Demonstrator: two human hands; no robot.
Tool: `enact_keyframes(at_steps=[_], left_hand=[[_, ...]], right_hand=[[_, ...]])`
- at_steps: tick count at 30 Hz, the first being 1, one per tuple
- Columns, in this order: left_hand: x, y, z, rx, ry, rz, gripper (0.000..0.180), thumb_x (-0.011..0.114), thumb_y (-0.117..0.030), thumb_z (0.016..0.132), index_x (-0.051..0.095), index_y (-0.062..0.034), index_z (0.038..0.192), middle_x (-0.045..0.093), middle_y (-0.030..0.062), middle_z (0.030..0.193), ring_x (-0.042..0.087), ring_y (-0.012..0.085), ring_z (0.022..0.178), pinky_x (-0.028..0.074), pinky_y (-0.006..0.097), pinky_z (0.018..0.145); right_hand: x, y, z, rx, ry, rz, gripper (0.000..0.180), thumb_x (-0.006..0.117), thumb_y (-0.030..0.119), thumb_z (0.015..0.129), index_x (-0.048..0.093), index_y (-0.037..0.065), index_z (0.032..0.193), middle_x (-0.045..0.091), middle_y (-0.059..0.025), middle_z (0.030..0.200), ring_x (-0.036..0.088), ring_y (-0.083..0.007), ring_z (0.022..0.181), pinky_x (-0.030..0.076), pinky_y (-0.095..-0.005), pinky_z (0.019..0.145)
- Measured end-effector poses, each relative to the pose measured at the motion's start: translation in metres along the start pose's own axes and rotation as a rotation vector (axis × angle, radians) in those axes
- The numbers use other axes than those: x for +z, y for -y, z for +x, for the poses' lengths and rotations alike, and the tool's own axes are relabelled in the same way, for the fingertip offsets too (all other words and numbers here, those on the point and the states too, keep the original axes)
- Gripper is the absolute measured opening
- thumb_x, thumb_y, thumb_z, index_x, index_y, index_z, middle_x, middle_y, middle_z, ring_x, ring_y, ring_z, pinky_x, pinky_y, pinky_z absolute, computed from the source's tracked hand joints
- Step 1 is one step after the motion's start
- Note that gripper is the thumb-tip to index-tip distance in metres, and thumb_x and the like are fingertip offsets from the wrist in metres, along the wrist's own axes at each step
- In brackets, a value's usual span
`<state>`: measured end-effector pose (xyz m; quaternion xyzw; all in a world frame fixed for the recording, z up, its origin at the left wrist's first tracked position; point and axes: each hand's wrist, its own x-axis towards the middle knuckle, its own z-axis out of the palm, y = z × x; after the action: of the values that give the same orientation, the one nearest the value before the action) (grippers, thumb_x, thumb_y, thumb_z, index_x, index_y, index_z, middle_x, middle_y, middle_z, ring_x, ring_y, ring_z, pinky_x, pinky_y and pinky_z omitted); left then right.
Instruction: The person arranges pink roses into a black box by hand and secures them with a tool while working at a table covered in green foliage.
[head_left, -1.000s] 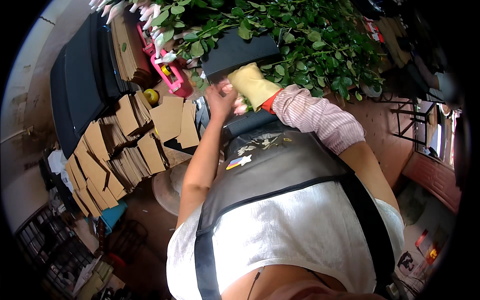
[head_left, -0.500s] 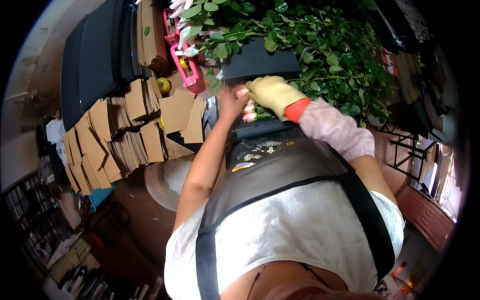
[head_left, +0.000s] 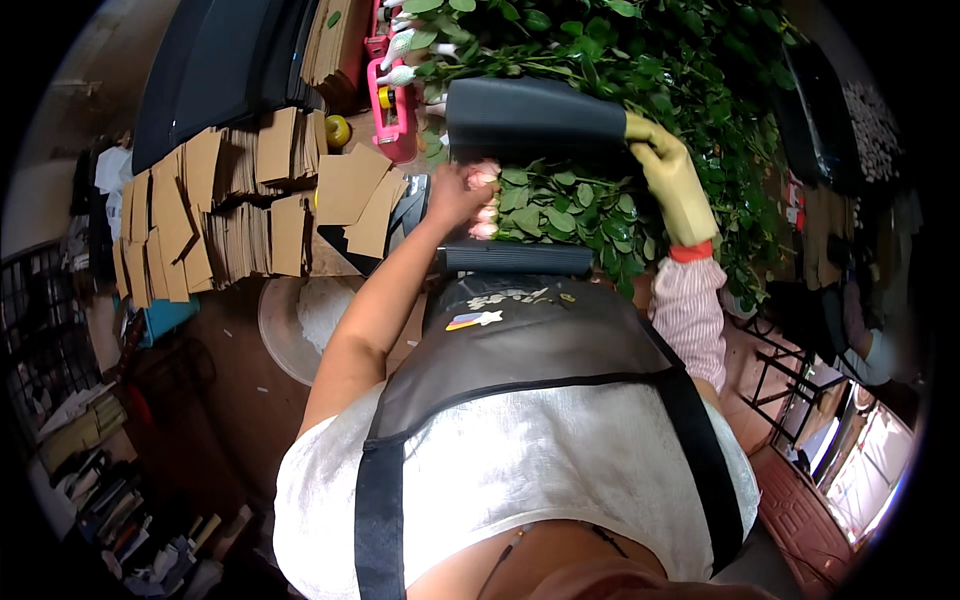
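A bunch of pink roses point(head_left: 484, 214) with leafy green stems point(head_left: 565, 205) lies sideways in front of me, its heads toward the left. My left hand point(head_left: 458, 197) is at the heads, its bent fingers closed against them; the fingertips are partly hidden. A dark sheet point(head_left: 530, 112) rises along the far side of the bunch. At that sheet's right end, my right hand point(head_left: 655, 165), in a pale yellow rubber glove, pinches the edge between thumb and fingers. Along the near side of the roses runs a dark ribbed strip point(head_left: 515, 260), close to my apron.
Piles of cut cardboard point(head_left: 230, 200) and tall dark sheets point(head_left: 225, 65) stand at the left. A pink tape dispenser point(head_left: 393, 125) is beyond my left hand. More leafy stems point(head_left: 700, 70) cover the far right. A round tub point(head_left: 300, 320) sits below the table's left side.
My right hand has moved from the rose heads to the right end of the dark sheet. That sheet now stands higher, and the leafy stems show. My left hand stays by the heads.
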<state>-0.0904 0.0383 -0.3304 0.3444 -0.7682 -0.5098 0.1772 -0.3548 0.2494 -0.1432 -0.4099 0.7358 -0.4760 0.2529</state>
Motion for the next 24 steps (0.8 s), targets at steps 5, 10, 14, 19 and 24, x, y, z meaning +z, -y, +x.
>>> enact_keyframes(at_steps=[5, 10, 14, 19, 24], left_hand=[[-0.002, -0.028, -0.004, 0.05, 0.166, -0.31, 0.035, 0.079, -0.009, 0.08, 0.064, 0.0046, 0.108, 0.072, 0.0164, 0.1, 0.07, 0.0222, 0.086, 0.058, 0.033, 0.077], [-0.002, -0.018, -0.002, 0.099, 0.088, -0.276, 0.021, 0.075, -0.006, 0.083, 0.067, -0.001, 0.101, 0.069, 0.0036, 0.091, 0.066, 0.015, 0.082, 0.053, 0.031, 0.074], [-0.017, -0.006, 0.0, 0.284, 0.27, 0.033, 0.034, 0.065, -0.019, 0.09, 0.06, 0.0005, 0.117, 0.065, 0.0186, 0.11, 0.062, 0.0308, 0.102, 0.051, 0.041, 0.088], [-0.076, -0.038, 0.01, 0.206, 0.584, 0.536, 0.029, 0.062, -0.027, 0.093, 0.066, -0.0046, 0.11, 0.07, 0.0197, 0.103, 0.067, 0.0376, 0.095, 0.053, 0.048, 0.085], [-0.046, -0.107, -0.003, 0.615, 0.629, 0.728, 0.05, 0.059, -0.044, 0.096, 0.059, -0.0056, 0.128, 0.059, 0.0211, 0.131, 0.059, 0.0369, 0.117, 0.05, 0.048, 0.094]], right_hand=[[0.009, 0.019, -0.016, -0.134, -0.05, -0.191, 0.03, 0.053, -0.009, 0.087, 0.069, -0.002, 0.112, 0.067, -0.0101, 0.128, 0.062, -0.0194, 0.119, 0.047, -0.0322, 0.104], [-0.013, 0.07, -0.025, 0.217, 0.376, 0.298, 0.033, 0.048, -0.007, 0.089, 0.068, -0.002, 0.115, 0.068, -0.0116, 0.124, 0.067, -0.0204, 0.108, 0.054, -0.0305, 0.093], [0.043, 0.029, -0.019, 0.01, 0.495, -0.234, 0.041, 0.064, 0.016, 0.095, 0.06, 0.004, 0.134, 0.069, -0.0139, 0.121, 0.069, -0.0243, 0.102, 0.054, -0.0337, 0.09], [0.1, 0.025, -0.017, 0.121, 0.795, -0.978, 0.078, 0.071, 0.035, 0.091, 0.033, 0.015, 0.156, 0.065, -0.0199, 0.125, 0.066, -0.0369, 0.108, 0.053, -0.0451, 0.091], [0.121, 0.013, -0.012, 0.181, 0.956, -1.08, 0.078, 0.065, 0.036, 0.094, 0.026, 0.016, 0.159, 0.072, -0.0189, 0.11, 0.069, -0.0364, 0.101, 0.054, -0.0454, 0.088]])
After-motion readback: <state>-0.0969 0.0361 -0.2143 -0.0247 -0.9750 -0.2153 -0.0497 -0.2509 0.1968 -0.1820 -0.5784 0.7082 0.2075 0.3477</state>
